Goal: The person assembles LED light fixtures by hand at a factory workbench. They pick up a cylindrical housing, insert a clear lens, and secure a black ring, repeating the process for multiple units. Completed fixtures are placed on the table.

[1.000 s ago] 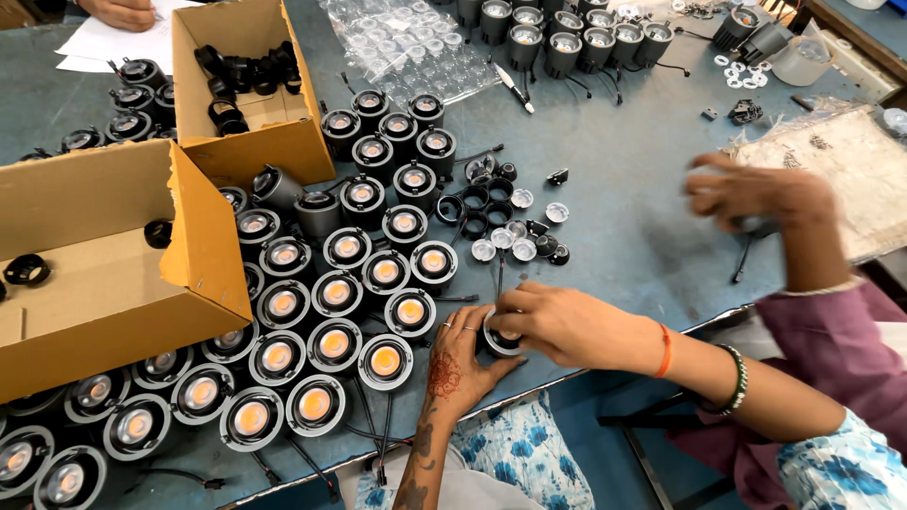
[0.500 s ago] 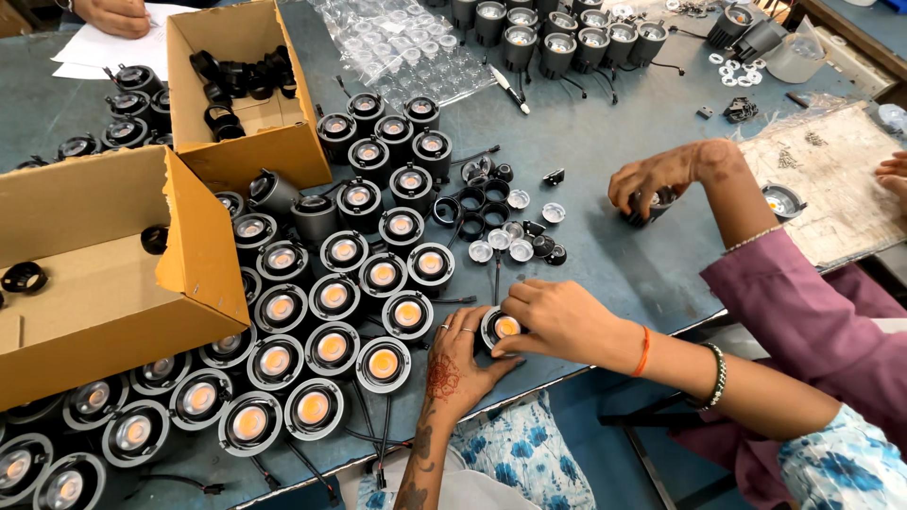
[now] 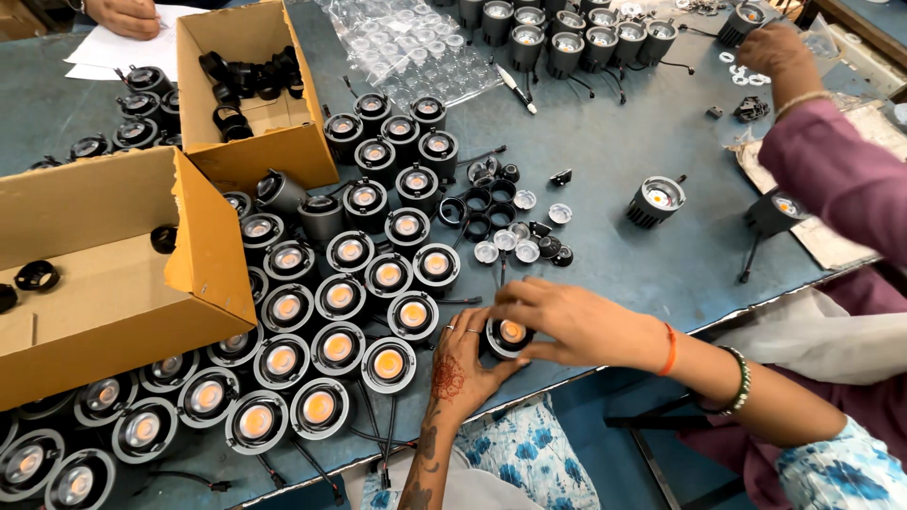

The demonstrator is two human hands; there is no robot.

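Holding: my left hand (image 3: 460,364) cups a small black round lamp (image 3: 511,335) from the left, fingers curled about its rim, ring fingers toward the rows of lamps.
Big box: an open cardboard box (image 3: 104,274) lies far left of the lamp in my hands, with a few black rings inside.
Rows: finished black lamps (image 3: 340,295) with amber centres stand in rows just left of my lamp, running from the big box's corner to the table's near edge.
Small box: a second cardboard box (image 3: 255,142) sits up and left of my lamp, holding black parts.
Loose parts: clear lenses and black rings (image 3: 505,227) lie scattered just above my lamp.
Right hand: my right hand (image 3: 567,321) rests over the lamp from the right, fingertips pinching its top edge.
Single lamp: one more lamp (image 3: 657,200) stands alone up and right of mine.
Co-worker: a person's hand (image 3: 779,47) in a purple sleeve reaches far up and right of my lamp.
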